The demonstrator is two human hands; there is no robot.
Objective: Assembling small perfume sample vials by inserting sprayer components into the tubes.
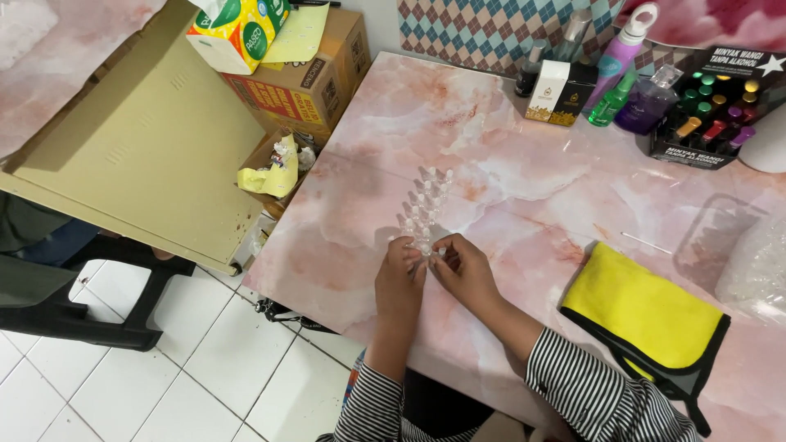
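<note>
Both hands at clear vials (427, 205), pink marble table (524, 172)

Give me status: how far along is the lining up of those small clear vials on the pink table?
Done: a double row of small clear vials already stands on the marble-pattern table, running away from the person. In hand: left hand and right hand meet at the near end of the row, fingertips on the nearest vials. Left: cannot tell; no loose vials show, though a clear bag lies at the right edge.
</note>
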